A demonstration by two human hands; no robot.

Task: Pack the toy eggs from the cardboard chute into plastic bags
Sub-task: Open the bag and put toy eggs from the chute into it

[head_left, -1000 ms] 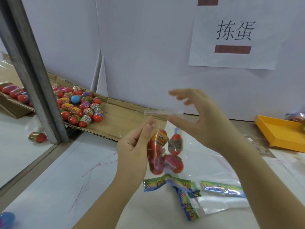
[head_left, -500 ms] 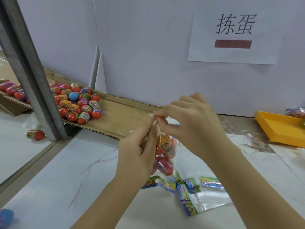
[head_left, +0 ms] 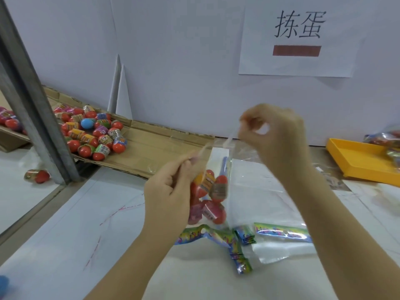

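A clear plastic bag [head_left: 211, 167] holding several red and pink toy eggs [head_left: 208, 191] hangs just above the white counter [head_left: 65, 245] at the centre of the scene, its load sagging to the bottom. The left hand [head_left: 168, 195] pinches the bag's mouth between thumb and fingers, seemingly so that the weight pulls the opening taut. At two o'clock from the bag, the right hand [head_left: 279, 139] is closed to a narrow pinch on a thin clear strip [head_left: 228, 140] that runs back towards the left hand's fingers. It appears to be the liner of a sealing flap, which would make this the closing step for this bag.

At ten o'clock lies the brown cardboard chute [head_left: 155, 148], sloped down towards the counter, with a heap of loose multicoloured eggs [head_left: 93, 135] resting on it within reach for the next fill. At five o'clock, empty clear bags with rainbow-printed headers [head_left: 279, 241] lie flat on the counter. At three o'clock sits a yellow plastic tray [head_left: 355, 156], a filled bag [head_left: 389, 139] at its far edge, suggesting that finished packs go there. A grey metal post [head_left: 32, 100] stands at nine o'clock, one stray egg [head_left: 37, 176] beside its foot.
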